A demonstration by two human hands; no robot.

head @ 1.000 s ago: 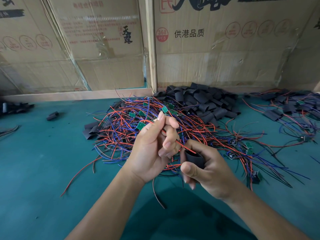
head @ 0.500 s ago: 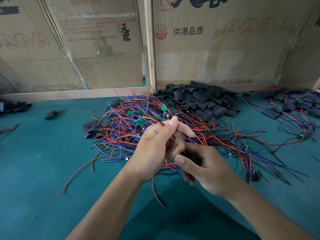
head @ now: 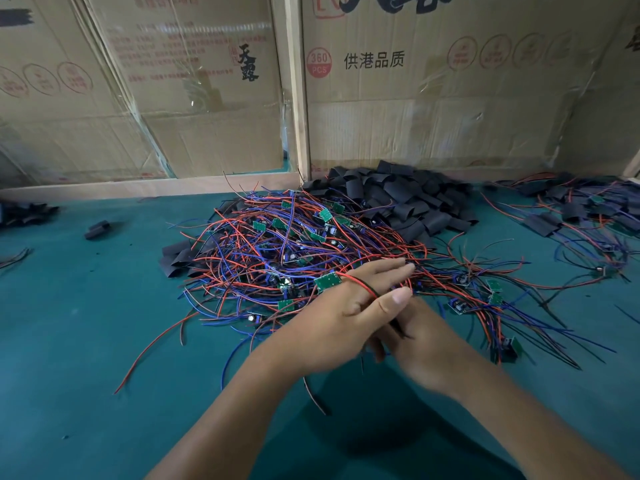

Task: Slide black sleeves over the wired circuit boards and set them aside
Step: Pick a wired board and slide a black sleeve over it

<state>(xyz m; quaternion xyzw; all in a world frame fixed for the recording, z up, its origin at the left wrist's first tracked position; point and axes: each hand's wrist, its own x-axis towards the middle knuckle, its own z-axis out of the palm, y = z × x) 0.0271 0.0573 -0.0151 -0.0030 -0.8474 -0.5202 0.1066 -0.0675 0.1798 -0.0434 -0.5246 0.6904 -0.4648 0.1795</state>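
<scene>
Left hand: fingers extended over the right hand, a red-and-black wire looped across its back; grip released, nothing pinched that can be seen.
Right hand: mostly hidden beneath the left and blurred; its grip cannot be told.
Green circuit board: just beside the left hand's knuckles, at the near edge of the pile.
Wired circuit boards: tangled heap of red and blue leads, centre of the teal tabletop.
Black sleeves: loose pile behind the heap, against the cartons.
Sleeved boards: far right, well apart from the heap.
Cardboard cartons: printed "360 PCS" in a red circle, "供港品质" and "天露" in black.
</scene>
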